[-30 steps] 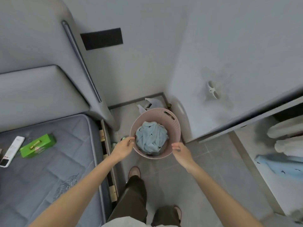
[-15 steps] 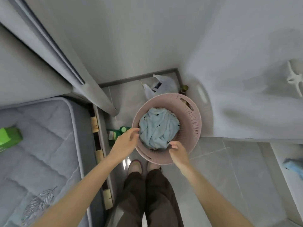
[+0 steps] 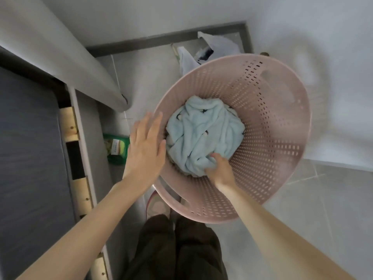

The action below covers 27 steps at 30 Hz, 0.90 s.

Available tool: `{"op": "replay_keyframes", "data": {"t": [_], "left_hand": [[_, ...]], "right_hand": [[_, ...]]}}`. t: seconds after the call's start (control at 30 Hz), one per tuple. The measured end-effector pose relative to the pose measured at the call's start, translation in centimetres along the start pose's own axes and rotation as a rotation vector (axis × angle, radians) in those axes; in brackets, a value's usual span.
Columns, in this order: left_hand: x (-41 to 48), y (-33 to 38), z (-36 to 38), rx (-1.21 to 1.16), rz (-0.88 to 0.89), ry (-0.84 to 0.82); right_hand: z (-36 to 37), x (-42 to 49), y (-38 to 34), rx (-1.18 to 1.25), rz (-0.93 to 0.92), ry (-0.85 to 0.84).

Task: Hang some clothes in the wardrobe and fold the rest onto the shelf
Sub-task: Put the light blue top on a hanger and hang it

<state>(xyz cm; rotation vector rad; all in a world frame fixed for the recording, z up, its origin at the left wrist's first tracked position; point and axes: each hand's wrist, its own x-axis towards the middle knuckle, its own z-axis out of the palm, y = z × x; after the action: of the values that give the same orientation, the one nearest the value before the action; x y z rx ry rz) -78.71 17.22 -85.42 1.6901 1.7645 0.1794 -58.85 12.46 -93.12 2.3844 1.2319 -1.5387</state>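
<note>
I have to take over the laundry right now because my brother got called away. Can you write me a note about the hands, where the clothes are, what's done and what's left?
Left hand: open, fingers straight, at the near-left rim of the pink basket; contact unclear.
Right hand: inside the basket, fingers curled into the light blue garment.
Things: the garment lies bunched at the basket's bottom; wardrobe and shelf are out of view.
Done: garment not yet lifted out.
Left: lift it out, then hang or fold it; whether more lies beneath cannot be told.
</note>
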Motion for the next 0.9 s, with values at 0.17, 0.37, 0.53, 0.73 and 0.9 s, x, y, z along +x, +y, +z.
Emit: {"op": "replay_keyframes", "data": {"t": [0.17, 0.37, 0.53, 0.73, 0.9], "left_hand": [[1.0, -2.3, 2.2, -0.121, 0.040, 0.085], [0.8, -1.8, 1.4, -0.110, 0.055, 0.053], [-0.2, 1.9, -3.3, -0.045, 0.066, 0.015], [-1.7, 9.8, -12.8, -0.082, 0.154, 0.029], [-3.3, 16.3, -20.6, -0.102, 0.242, 0.031]], "right_hand": [[3.1, 2.6, 0.2, -0.167, -0.016, 0.075], [2.3, 1.6, -1.3, -0.005, -0.089, 0.091], [-4.1, -2.7, -5.8, 0.149, -0.129, 0.123], [-15.2, -11.7, -13.0, 0.333, -0.212, 0.211], [-23.8, -21.8, -19.8, 0.397, -0.365, 0.223]]}}
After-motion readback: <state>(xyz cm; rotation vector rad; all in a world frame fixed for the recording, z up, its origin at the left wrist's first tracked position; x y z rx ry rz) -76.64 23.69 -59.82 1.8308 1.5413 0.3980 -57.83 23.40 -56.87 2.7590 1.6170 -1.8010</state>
